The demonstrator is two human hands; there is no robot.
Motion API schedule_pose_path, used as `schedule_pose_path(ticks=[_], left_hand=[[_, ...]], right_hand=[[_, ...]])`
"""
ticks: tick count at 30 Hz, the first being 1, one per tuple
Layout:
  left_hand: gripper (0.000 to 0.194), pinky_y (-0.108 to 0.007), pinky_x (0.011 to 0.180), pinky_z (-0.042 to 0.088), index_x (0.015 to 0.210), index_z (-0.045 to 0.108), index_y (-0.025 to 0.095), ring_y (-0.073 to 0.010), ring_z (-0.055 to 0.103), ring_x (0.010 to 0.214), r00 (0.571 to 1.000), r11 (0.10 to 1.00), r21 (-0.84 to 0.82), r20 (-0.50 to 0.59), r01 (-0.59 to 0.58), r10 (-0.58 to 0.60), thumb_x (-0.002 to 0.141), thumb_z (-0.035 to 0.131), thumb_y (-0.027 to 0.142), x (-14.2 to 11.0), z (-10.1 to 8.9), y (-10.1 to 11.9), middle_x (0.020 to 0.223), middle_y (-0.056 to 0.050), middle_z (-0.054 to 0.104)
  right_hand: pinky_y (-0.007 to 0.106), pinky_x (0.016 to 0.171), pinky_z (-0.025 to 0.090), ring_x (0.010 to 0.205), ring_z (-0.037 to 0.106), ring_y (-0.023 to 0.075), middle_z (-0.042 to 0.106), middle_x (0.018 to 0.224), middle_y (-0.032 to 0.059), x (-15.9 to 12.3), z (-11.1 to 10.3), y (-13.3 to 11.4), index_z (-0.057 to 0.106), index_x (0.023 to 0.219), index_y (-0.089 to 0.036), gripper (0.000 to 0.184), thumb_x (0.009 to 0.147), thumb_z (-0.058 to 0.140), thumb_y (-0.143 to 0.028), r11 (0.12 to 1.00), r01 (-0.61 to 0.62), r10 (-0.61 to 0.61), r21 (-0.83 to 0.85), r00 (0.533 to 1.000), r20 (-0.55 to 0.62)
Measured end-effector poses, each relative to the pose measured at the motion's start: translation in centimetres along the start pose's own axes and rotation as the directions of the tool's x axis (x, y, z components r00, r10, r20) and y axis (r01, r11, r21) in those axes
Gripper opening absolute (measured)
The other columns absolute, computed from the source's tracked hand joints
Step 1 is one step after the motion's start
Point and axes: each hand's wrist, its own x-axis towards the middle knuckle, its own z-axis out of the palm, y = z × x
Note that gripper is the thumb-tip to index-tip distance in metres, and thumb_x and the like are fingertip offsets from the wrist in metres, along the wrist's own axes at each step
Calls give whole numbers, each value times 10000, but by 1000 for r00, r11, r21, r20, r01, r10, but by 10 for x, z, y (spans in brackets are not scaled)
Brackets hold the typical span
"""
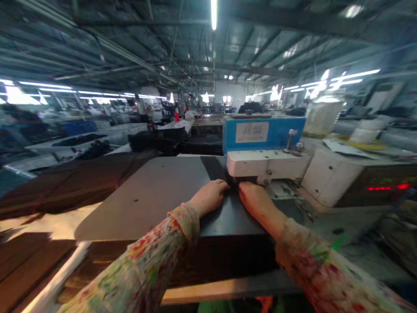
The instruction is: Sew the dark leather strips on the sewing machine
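Observation:
A dark, flat strip (pixel 212 168) lies across the smooth grey metal plate (pixel 163 187), its near end running in beneath my fingers. My left hand (pixel 211 198) is closed on that near end, fingertips pressed down at the plate. Close beside it, my right hand (pixel 256 202) has its fingers curled together at the front of a white machine head (pixel 260 164). Whatever sits between the right fingers is hidden by the hand. Behind the head stands a blue housing (pixel 280 130) with a paper label.
Brown flat pieces (pixel 74 178) are piled at the left, and black stacked material (pixel 159 138) lies beyond the plate. A control box with a red display (pixel 387 188) stands at the right, near a clear jar (pixel 324 115) and white thread cones (pixel 368 130).

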Motion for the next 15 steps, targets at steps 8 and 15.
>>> schedule_pose_path(ticks=[8, 15], left_hand=[[333, -293, 915, 397, 1050, 579, 129, -201, 527, 1021, 999, 993, 105, -10, 54, -54, 830, 412, 314, 11, -6, -23, 1098, -95, 582], [252, -337, 807, 446, 897, 625, 120, -238, 591, 872, 986, 921, 389, 150, 13, -78, 793, 443, 260, 5, -27, -23, 908, -123, 632]], right_hand=[[262, 713, 420, 815, 563, 173, 601, 854, 76, -18, -3, 4, 609, 844, -147, 210, 839, 399, -154, 992, 50, -47, 117, 998, -29], [309, 755, 427, 833, 505, 172, 566, 872, 65, -62, -4, 4, 592, 940, -146, 217, 829, 406, -129, 903, 173, -104, 395, 976, -190]])
